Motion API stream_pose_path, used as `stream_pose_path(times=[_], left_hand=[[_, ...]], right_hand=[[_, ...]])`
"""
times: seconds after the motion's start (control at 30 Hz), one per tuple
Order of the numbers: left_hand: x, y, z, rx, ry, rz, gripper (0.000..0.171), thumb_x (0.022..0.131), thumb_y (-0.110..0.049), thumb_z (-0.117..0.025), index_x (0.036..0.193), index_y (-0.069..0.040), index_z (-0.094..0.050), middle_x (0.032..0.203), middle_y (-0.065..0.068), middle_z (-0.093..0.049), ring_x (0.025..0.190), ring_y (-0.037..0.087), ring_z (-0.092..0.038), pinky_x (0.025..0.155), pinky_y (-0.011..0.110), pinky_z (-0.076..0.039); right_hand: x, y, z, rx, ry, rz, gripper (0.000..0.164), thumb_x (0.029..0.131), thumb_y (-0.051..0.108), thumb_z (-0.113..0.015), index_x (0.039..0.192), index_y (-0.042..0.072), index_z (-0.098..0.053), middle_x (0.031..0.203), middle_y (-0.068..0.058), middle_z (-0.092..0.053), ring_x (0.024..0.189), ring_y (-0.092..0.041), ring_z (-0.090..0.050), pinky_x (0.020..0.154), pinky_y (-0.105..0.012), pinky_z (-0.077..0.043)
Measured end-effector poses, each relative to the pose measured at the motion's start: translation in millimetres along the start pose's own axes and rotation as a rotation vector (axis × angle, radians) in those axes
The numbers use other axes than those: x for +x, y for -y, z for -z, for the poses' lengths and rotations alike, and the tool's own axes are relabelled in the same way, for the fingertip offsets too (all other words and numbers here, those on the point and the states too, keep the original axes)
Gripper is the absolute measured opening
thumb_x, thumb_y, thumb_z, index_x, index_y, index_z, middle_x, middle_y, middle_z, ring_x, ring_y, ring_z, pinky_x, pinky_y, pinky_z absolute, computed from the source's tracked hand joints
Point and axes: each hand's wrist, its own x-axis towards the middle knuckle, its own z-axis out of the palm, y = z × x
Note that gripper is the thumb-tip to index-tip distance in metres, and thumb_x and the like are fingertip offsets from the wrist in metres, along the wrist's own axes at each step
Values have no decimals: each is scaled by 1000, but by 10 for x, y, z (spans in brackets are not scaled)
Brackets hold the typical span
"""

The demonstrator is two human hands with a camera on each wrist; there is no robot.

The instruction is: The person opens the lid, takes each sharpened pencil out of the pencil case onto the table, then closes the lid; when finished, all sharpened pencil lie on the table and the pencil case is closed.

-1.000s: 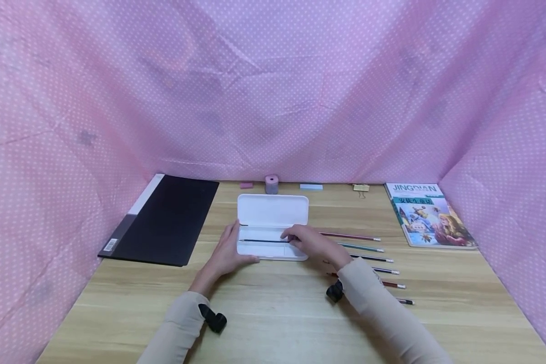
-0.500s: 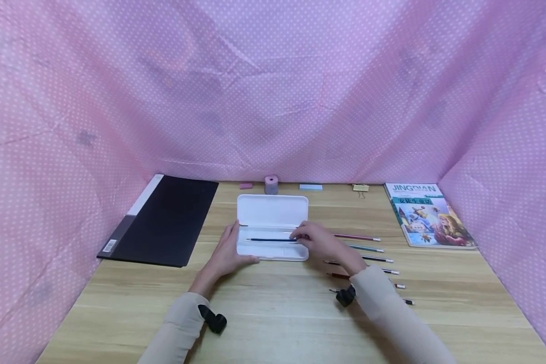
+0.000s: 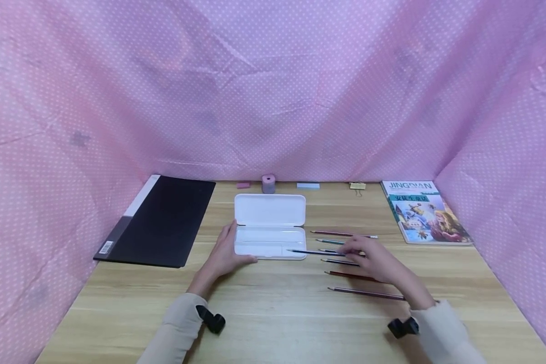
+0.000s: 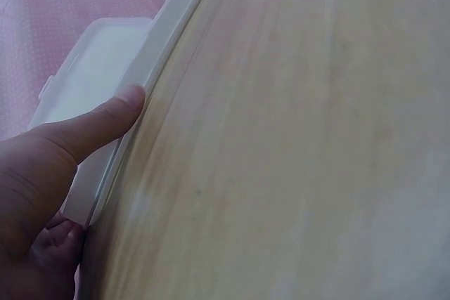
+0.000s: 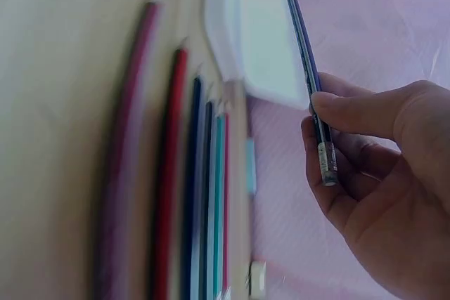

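A white pencil case (image 3: 269,210) stands with its lid up in the middle of the table. My left hand (image 3: 223,257) grips its left end, the thumb (image 4: 116,116) along the front wall and the other fingers round the side. To the right of the case, my right hand (image 3: 374,259) pinches a dark blue pencil (image 5: 302,40) near its eraser end between thumb and fingers. The pencil's tip points left, over the case's front right corner in the head view. Below the hand lies a row of several pencils, among them a dark red one (image 3: 368,292), partly covered by the hand.
A black folder (image 3: 164,222) lies at the left and a picture book (image 3: 425,212) at the right. Along the back are a pink eraser (image 3: 243,185), a small pink-grey cylinder (image 3: 268,184), a light blue-white block (image 3: 308,186) and a binder clip (image 3: 357,186). Pink dotted cloth (image 3: 273,101) walls the table.
My right hand has moved right and toward me, carrying the dark blue pencil out from over the case to above the pencil row. The left hand keeps its hold on the case.
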Motion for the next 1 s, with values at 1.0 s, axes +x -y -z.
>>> stream_pose_path(times=[1.0], left_hand=[[3,22,-16,-5,-1,-10,130,57,-64,-75,149,-8,-2,146,13,-20,131,27,-26,106,43,-27]], right_hand=[[-1339,-288,-216,-31,-181,-100,35,72,-3,-72,92,26,-71,91,13,-64,85,0,-58,74,-8,-41]])
